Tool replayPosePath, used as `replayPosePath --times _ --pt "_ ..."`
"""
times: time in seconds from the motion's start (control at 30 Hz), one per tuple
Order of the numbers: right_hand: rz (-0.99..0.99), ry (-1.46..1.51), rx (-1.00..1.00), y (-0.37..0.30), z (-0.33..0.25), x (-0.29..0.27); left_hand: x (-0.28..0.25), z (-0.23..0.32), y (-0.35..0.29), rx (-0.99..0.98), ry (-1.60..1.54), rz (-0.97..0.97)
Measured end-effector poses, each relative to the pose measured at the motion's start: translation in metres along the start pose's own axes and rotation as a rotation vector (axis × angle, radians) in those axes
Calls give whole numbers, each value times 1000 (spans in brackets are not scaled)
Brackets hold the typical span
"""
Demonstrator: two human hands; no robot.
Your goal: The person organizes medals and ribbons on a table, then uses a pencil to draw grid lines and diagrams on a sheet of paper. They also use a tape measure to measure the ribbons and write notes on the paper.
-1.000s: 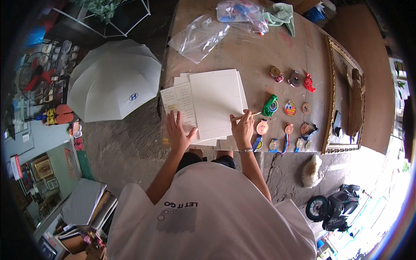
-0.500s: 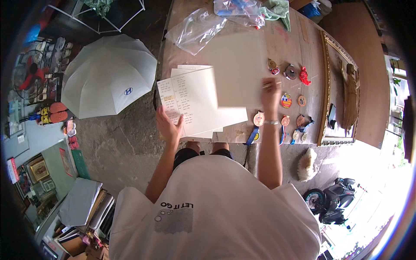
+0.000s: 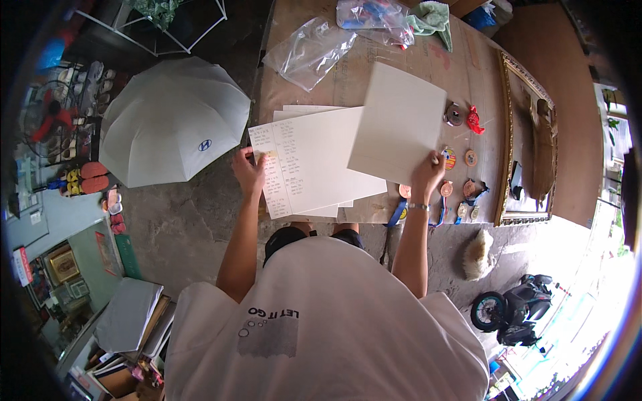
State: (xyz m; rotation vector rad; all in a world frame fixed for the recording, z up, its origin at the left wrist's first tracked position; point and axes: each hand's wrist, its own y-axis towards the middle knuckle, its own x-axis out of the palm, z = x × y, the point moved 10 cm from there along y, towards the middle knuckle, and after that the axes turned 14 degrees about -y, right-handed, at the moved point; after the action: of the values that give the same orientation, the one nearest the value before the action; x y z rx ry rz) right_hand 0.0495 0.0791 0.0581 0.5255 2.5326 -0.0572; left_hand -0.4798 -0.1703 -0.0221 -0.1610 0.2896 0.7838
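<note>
A large cream sheet (image 3: 321, 160) with handwriting in columns lies on top of other pale sheets at the table's near left. My left hand (image 3: 250, 175) pinches its left edge, thumb on top and fingers at the rim. Over the right part of the stack, a blank stiff cream sheet (image 3: 400, 117) is tilted up from the table. My right hand (image 3: 428, 177) grips that sheet by its lower right corner. A small light tip shows by the right thumb; I cannot make out what it is. The blank sheet covers some medals.
Several medals with ribbons, such as a copper-coloured one (image 3: 446, 189), lie right of the sheets. Beyond them rests a gold ornate frame (image 3: 503, 134) with a wooden figure (image 3: 540, 150). Clear plastic bags (image 3: 311, 53) lie at the far side. An open umbrella (image 3: 174, 123) stands left.
The blank sheet has swung right and toward me, uncovering more of the written sheet. My right hand has come nearer. My left hand has slid from the written sheet's face to its left edge.
</note>
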Motion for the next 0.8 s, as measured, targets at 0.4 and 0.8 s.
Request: replayPosePath --times 0.4,0.8 --pt "230 -147 63 0 4 -126 -126 24 57 -320 -820 -15" --pt "-304 -330 -77 -176 -1 30 -236 39 90 -287 -1200 171"
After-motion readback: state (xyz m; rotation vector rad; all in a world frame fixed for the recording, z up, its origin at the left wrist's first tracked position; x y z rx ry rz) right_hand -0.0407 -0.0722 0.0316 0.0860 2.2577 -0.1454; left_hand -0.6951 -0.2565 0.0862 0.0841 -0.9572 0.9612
